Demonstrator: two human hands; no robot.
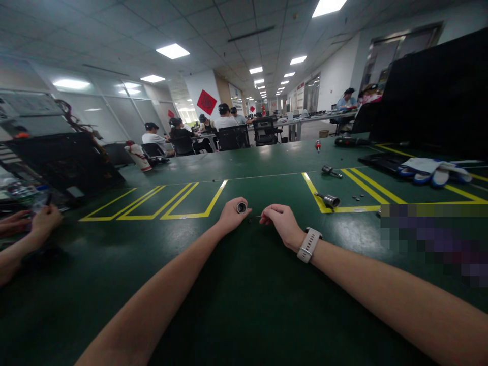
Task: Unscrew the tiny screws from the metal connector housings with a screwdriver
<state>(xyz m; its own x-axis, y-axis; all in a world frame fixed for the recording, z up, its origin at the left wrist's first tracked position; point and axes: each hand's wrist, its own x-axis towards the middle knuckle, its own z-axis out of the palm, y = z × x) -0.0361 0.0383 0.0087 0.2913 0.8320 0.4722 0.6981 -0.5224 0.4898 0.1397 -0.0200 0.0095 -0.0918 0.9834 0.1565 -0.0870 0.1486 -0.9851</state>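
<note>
Above the middle of the table: small, round, silver-grey metal cylinder (241, 207), dark open mouth turned toward the wearer.
Grip, left hand (231, 217): fingers curled closed around the cylinder's side wall, mouth left exposed.
Grip, right hand (282, 223): just beside the left, fingertips drawn close together; a slim pale sliver shows near them, too small to identify; whether it is held, cannot tell.
Handling, as judged: stiff, fairly light for metal, unlikely to break; smooth wall could turn or slip in dry fingers.
Best hold, as judged: around the side wall, leaving the rim and bore clear.
Worktop: dark green, smooth table (244, 305) with a soft sheen, marked out in flat, bright yellow tape (216, 198).
Nearer fitting: grey metal cup with narrow stem (331, 200), lying on its side by a tape corner.
Farther fitting: darker, stemmed metal piece (328, 170), lying beyond it.
Loose bits: small, dark, flattish pieces (357, 198), to the right of the nearer fitting.
Textile: white-and-blue work gloves (432, 170), soft, rumpled, far right.
Worn: pale grey, perforated-strap wristwatch (309, 245), right wrist.
</note>
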